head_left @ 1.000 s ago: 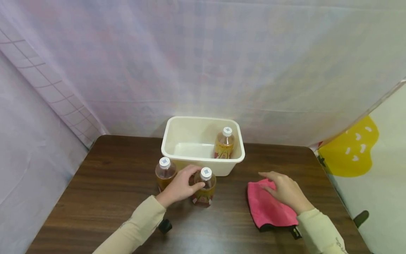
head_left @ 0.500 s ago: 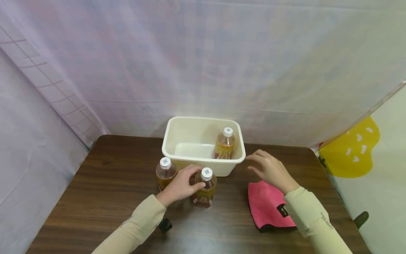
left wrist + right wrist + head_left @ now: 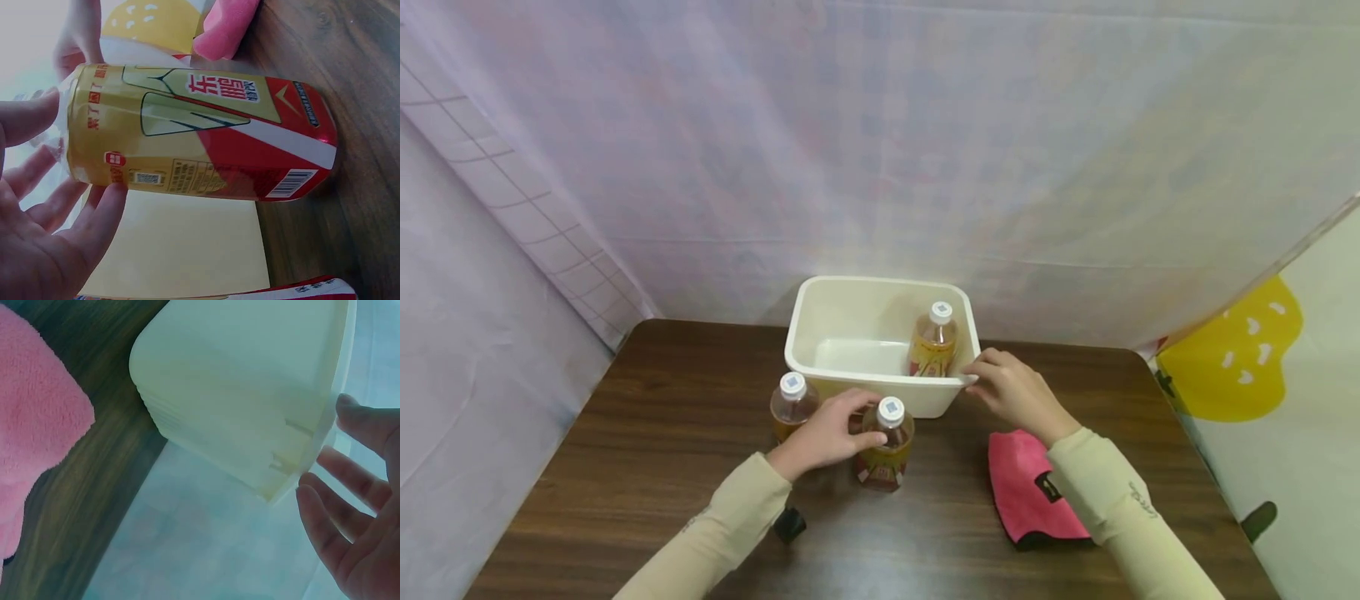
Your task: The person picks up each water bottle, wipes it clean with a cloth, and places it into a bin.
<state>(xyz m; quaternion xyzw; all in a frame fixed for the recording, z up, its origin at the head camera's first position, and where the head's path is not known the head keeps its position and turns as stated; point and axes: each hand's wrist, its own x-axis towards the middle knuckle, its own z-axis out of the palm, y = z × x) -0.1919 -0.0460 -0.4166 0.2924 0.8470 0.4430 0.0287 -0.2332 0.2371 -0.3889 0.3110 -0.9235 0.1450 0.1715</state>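
Observation:
My left hand (image 3: pixel 831 433) holds a drink bottle (image 3: pixel 883 462) upright on the table, thumb and fingers around its shoulder. In the left wrist view the bottle (image 3: pixel 206 131) shows a yellow and red printed label. A second bottle (image 3: pixel 790 408) with a white cap stands left of that hand, partly covered by it. A cream plastic bin (image 3: pixel 880 385) stands behind, with another bottle (image 3: pixel 933 346) in its right side. My right hand (image 3: pixel 1011 392) grips the bin's front right corner, thumb and fingertips at the rim, as the right wrist view shows the hand (image 3: pixel 359 487).
A pink cloth (image 3: pixel 1030 492) with a black underside lies below the right forearm. A small black object (image 3: pixel 790 525) sits beside the left sleeve. The brown wooden table (image 3: pixel 662 417) ends at pale curtains (image 3: pixel 880 167) behind the bin.
My right hand has moved from above the pink cloth, leftward and away from me, to the bin's front right corner. The left hand and the bottles have stayed in place.

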